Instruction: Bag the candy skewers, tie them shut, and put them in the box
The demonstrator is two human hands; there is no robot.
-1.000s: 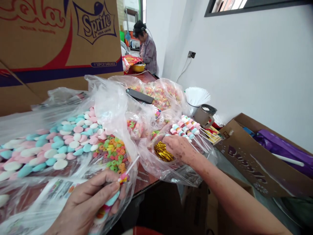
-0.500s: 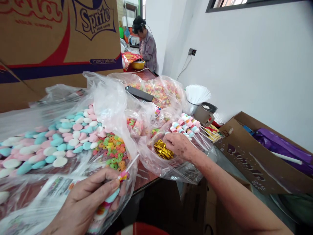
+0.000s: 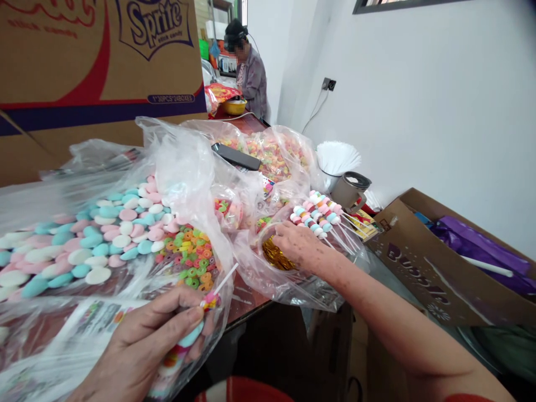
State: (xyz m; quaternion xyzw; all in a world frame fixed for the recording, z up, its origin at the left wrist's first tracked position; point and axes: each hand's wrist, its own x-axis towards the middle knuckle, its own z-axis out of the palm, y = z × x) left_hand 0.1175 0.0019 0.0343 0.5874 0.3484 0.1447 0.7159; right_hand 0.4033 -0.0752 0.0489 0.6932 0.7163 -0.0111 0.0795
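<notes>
Head view: I've got the left hand [image 3: 157, 335] pinching a wrapped candy stick [image 3: 191, 337] near the front edge of the surface [image 3: 248, 295]. Over to the right hand [image 3: 297, 244], fingers curled at the gold ties [image 3: 275, 257] in a bowl [image 3: 259, 238]; gripping any? I can't tell. Candy skewers [image 3: 321, 214] lie just beyond.

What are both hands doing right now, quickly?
Left hand: closed, holding a wrapped candy stick.
Right hand: fingers curled down at the gold strips; whether it grips any cannot be told.
</notes>
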